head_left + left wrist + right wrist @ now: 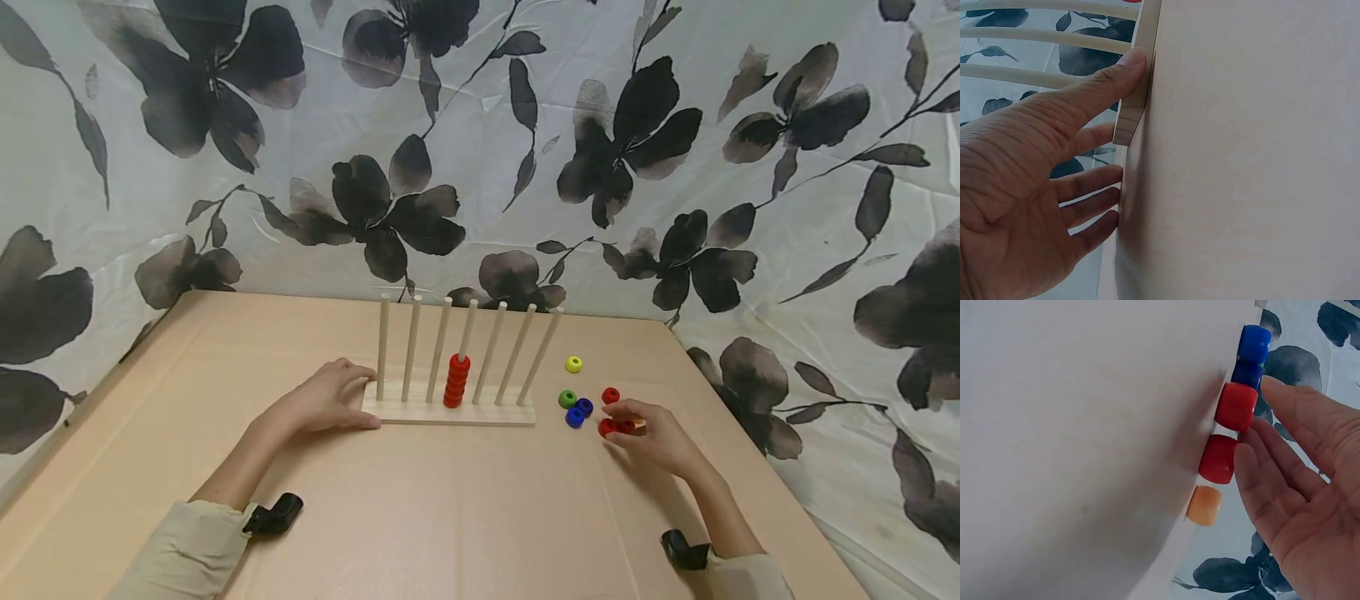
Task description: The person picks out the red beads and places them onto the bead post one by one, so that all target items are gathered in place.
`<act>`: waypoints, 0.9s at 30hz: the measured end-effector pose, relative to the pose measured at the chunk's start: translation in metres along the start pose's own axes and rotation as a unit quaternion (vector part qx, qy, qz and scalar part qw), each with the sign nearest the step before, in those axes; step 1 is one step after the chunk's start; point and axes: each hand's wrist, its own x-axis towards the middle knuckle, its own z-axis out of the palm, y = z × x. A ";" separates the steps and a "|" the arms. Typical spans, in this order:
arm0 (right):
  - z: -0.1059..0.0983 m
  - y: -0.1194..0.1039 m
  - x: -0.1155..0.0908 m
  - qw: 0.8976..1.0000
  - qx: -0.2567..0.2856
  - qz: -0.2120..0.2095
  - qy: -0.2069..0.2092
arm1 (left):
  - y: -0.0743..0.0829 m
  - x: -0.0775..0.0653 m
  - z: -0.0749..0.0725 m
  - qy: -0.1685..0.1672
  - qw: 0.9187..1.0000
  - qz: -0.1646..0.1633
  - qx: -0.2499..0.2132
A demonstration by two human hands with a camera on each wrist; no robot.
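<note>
In the head view a pale wooden bead stand point(420, 412) with several upright pegs stands on the table. Several red beads point(457, 382) are stacked on its middle peg. My left hand point(322, 402) holds the stand's left end, thumb point(1130, 65) on the front of the base and index finger behind. My right hand point(651, 432) hovers at the loose beads on the right. In the right wrist view its thumb and spread fingers surround a red bead point(1237, 406), with a fingertip right at another red bead point(1218, 459). An orange bead point(1204, 505) lies beside them.
Left of the right hand lie two blue beads point(575, 417) and a green bead point(567, 399). A yellow bead point(573, 364) and another red bead point(611, 395) sit farther back. A floral cloth point(487, 167) hangs behind the wooden table point(450, 517).
</note>
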 end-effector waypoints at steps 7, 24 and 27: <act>0.004 0.000 0.007 1.000 -0.014 -0.010 -0.016 | -0.002 0.001 0.000 0.000 1.000 0.002 0.000; 0.007 -0.002 0.011 0.999 -0.033 -0.009 -0.029 | -0.003 0.001 0.001 0.001 1.000 -0.002 0.000; 0.007 -0.001 0.010 0.999 -0.031 -0.011 -0.027 | -0.002 0.001 0.001 0.000 1.000 -0.002 0.000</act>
